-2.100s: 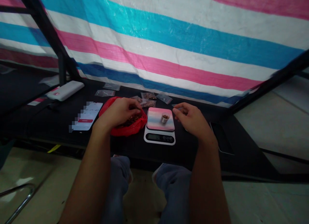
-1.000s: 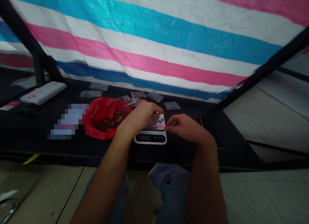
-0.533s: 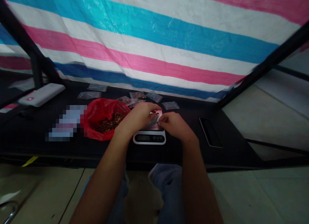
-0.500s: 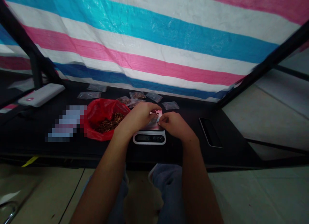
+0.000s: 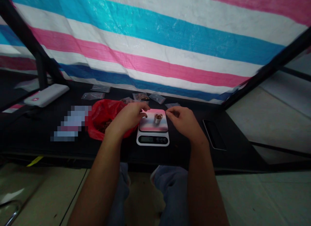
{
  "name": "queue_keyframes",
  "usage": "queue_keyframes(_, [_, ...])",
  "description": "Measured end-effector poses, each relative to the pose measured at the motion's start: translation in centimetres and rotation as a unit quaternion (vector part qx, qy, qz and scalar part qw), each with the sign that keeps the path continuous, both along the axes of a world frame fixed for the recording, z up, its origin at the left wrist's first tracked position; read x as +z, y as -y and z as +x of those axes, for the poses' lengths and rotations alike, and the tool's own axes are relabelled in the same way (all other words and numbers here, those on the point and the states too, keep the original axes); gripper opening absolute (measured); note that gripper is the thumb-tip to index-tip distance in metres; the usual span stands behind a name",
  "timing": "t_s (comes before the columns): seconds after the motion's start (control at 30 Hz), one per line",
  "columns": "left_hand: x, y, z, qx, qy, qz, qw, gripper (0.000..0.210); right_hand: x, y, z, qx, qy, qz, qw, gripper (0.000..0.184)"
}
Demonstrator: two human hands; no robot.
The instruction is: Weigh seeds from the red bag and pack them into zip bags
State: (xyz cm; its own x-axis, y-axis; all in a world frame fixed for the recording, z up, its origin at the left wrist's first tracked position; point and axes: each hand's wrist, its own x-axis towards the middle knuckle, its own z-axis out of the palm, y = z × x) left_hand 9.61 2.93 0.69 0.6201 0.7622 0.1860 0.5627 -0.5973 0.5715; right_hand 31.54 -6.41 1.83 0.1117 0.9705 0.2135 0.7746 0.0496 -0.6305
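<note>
A kitchen scale (image 5: 153, 140) with a pinkish-white top plate stands in front of me. On its plate is a small silvery cup (image 5: 157, 120) filled with brown bits. My left hand (image 5: 131, 117) is at the plate's left edge, thumb and fingers curled around a small brown piece (image 5: 146, 115) at the tips. Across the plate, my right hand (image 5: 182, 120) hovers by its right edge with thumb and forefinger pinched together; whatever they hold is too small to make out. Neither hand touches the cup. A red plastic bag (image 5: 96, 117) of brown pieces lies open, partly behind my left forearm.
Small clear bags (image 5: 157, 98), some with brown contents, lie along the back of the black table (image 5: 189, 158). A phone (image 5: 214, 134) is at the right, a white box-like device (image 5: 47, 95) at the left. A striped sheet (image 5: 155, 47) hangs behind.
My hands have drawn apart from above the scale, the left going left and the right going right. The cup and most of the plate now show.
</note>
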Motion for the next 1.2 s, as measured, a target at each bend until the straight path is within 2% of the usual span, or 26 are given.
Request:
queue_keyframes(0.07, [-0.6, -0.1, 0.3, 0.0, -0.012, -0.016, 1.0, 0.033, 0.6, 1.1, 0.8, -0.005, 0.006, -0.061, 0.998, 0.015])
queue_keyframes(0.17, [-1.0, -0.2, 0.8, 0.0, -0.048, -0.027, 0.998, 0.028, 0.6, 2.6, 1.7, 0.012, 0.022, -0.209, 0.978, 0.004])
queue_keyframes(0.23, [-0.9, -0.2, 0.9, 0.006, -0.06, -0.021, 0.998, 0.024, 0.0, 3.0, 2.0, 0.022, 0.037, -0.288, 0.957, 0.007])
queue_keyframes(0.3, [-0.5, -0.1, 0.9, 0.007, -0.035, -0.01, 0.999, 0.023, -0.7, 3.1, 2.2, 0.022, 0.052, -0.33, 0.942, 0.012])
queue_keyframes(0.4, [0.2, 0.4, 1.1, -0.007, 0.052, -0.005, 0.999, 0.023, -1.5, 2.9, 2.5, 0.02, 0.052, -0.337, 0.94, 0.019])
queue_keyframes(0.5, [0.4, 1.0, 2.2, -0.02, 0.117, -0.001, 0.993, 0.021, -1.8, 2.9, 2.7, 0.031, 0.039, -0.328, 0.944, 0.014])
queue_keyframes(0.6, [0.2, 1.2, 3.3, -0.033, 0.107, -0.001, 0.994, 0.019, -1.8, 3.0, 2.6, 0.028, 0.047, -0.332, 0.942, 0.011])
queue_keyframes(0.7, [0.4, 1.2, 3.4, -0.038, 0.084, 0.016, 0.996, 0.022, -1.5, 3.1, 2.4, 0.035, 0.064, -0.345, 0.936, 0.017])
queue_keyframes(0.77, [1.1, 1.7, 2.7, -0.042, 0.072, 0.04, 0.996, 0.021, -1.1, 3.0, 2.4, 0.043, 0.058, -0.321, 0.944, 0.019])
queue_keyframes(0.8, [1.5, 2.2, 2.4, -0.049, 0.054, 0.045, 0.996, 0.019, -0.8, 2.8, 2.5, 0.042, 0.05, -0.285, 0.956, 0.018])
queue_keyframes(0.9, [2.4, 4.8, 2.0, -0.097, -0.056, 0.003, 0.994, 0.014, 0.1, 1.9, 2.4, 0.018, 0.011, -0.103, 0.994, 0.012])
queue_keyframes(1.0, [2.0, 7.9, 3.1, -0.183, -0.138, 0.011, 0.973, 0.017, 0.2, 0.3, 1.8, 0.013, -0.042, 0.038, 0.998, 0.016])
queue_keyframes(1.1, [0.8, 10.0, 4.7, -0.206, -0.174, 0.054, 0.961, 0.019, -0.5, -1.4, 0.7, 0.035, -0.075, 0.095, 0.992, 0.016])
queue_keyframes(1.2, [-0.2, 10.8, 5.6, -0.22, -0.188, 0.08, 0.954, 0.021, -1.6, -2.6, -0.1, 0.064, -0.086, 0.113, 0.988, 0.012])
